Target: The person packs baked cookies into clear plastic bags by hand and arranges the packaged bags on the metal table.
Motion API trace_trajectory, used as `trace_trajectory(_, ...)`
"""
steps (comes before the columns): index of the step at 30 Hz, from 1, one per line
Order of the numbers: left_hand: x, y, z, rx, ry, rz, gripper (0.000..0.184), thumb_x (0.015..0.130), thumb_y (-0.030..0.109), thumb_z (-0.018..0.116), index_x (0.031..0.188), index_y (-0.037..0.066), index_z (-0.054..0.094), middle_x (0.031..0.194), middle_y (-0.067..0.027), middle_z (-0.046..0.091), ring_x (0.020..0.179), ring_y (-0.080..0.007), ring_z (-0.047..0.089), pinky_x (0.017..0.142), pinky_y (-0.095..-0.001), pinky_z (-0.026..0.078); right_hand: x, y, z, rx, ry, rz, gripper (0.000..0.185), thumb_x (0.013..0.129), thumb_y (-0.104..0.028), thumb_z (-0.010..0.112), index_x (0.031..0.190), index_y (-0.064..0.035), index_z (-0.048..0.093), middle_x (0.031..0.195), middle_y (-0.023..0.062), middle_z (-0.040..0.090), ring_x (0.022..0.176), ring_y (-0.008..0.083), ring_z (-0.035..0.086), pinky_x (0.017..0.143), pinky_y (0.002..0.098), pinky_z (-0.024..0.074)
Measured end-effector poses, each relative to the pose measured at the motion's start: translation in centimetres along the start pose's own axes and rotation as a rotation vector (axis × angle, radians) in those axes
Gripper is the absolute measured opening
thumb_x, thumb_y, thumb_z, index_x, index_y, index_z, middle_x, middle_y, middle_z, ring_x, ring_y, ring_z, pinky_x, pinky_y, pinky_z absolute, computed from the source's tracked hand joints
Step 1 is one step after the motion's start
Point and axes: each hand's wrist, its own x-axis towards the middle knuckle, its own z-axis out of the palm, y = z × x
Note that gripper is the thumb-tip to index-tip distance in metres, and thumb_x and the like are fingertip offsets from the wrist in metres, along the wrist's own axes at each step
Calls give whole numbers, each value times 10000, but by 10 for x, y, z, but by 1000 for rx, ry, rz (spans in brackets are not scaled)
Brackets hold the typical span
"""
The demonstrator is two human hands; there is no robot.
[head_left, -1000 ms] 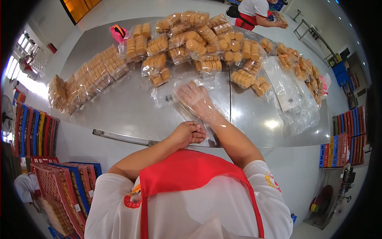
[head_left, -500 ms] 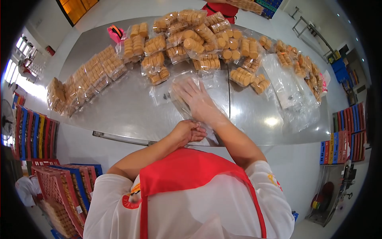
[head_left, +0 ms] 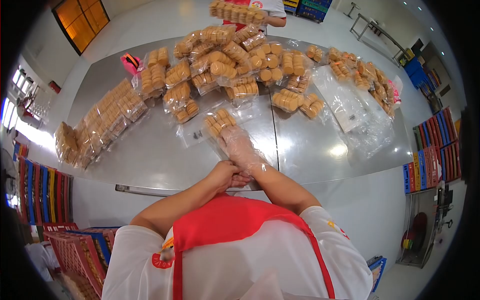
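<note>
A clear plastic bag with rows of round biscuits (head_left: 220,121) lies flat near the table's front edge. My right hand (head_left: 241,149), in a clear plastic glove, rests at the near end of these biscuits. Its fingers are extended, partly blurred by the glove and film. My bare left hand (head_left: 232,175) is closed at the near end of the bag, just below the right wrist; the fingers pinch the film there. A flat clear bag (head_left: 195,135) with a small dark print lies under and left of the biscuits.
Filled biscuit packs (head_left: 220,65) are heaped at the table's back, with a packed row (head_left: 107,117) at left. Flat plastic bags (head_left: 345,105) lie at right beside more packs (head_left: 367,75). A pink object (head_left: 131,63) sits behind. Across the table a person holds stacked biscuits (head_left: 237,12).
My right hand has slid back toward me, uncovering the biscuits. My left hand stays at the bag's near end. The view has shifted, showing more of the person opposite.
</note>
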Motion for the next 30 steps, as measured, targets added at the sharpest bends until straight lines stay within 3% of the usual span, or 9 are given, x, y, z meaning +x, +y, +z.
trace_trajectory(6,-13,3,9,273,-89,-62,197,959,168,603,1032,-14,623,890,-137,681,784,-241,704,639,-308,573,-12,23,-18,-199,-36,-4,123,813,-119,626,900,-33,632,974,169,634,968,357,602,816,458,493)
trace_trajectory(10,-26,20,-23,534,55,259,180,946,177,630,1038,24,648,800,-57,674,652,-134,640,546,-264,488,-70,27,-64,1,-20,-55,127,764,-43,606,888,-25,623,904,194,607,876,385,597,769,448,508)
trace_trajectory(12,-14,14,-57,756,349,604,155,941,144,620,1010,10,655,782,-58,671,636,-123,615,562,-267,479,-105,33,-83,-153,-289,221,116,754,-5,571,865,-16,601,852,199,597,767,397,592,726,450,514)
trace_trajectory(14,-6,17,-78,778,526,795,133,926,114,619,977,-3,657,757,-64,662,637,-119,607,576,-272,476,-141,55,-93,104,358,293,70,826,-31,554,870,-3,600,823,177,609,717,333,614,697,436,520)
trace_trajectory(16,-3,17,-77,861,628,901,121,907,95,620,953,-9,660,752,-103,660,650,-167,619,603,-301,485,-105,39,-128,446,674,838,190,911,-119,555,1020,9,644,865,147,626,739,246,627,682,415,521)
trace_trajectory(18,-6,20,-64,1003,669,933,121,882,86,621,940,-10,665,768,-176,664,675,-265,651,643,-353,507,-79,92,-124,273,697,688,392,957,-244,583,1258,9,588,887,109,611,754,187,618,662,390,523)
trace_trajectory(19,-4,18,-63,978,666,938,117,875,85,624,935,-6,666,767,-178,660,678,-276,652,646,-354,507,-47,85,-137,621,619,1016,580,939,-295,617,1411,5,465,1018,132,622,852,221,633,670,363,521)
trace_trajectory(22,-6,16,-67,947,687,954,105,868,75,629,924,-5,666,761,-169,658,682,-269,650,654,-344,509,9,95,-128,656,631,1102,798,895,-436,681,1509,-102,296,1167,148,603,804,238,620,614,345,559)
trace_trajectory(30,-11,13,-70,934,661,961,96,889,64,620,932,-10,665,731,-91,646,661,-156,637,625,-288,495,34,116,-118,878,712,1217,582,887,-242,676,1382,-175,378,1167,112,614,879,262,659,556,362,561)
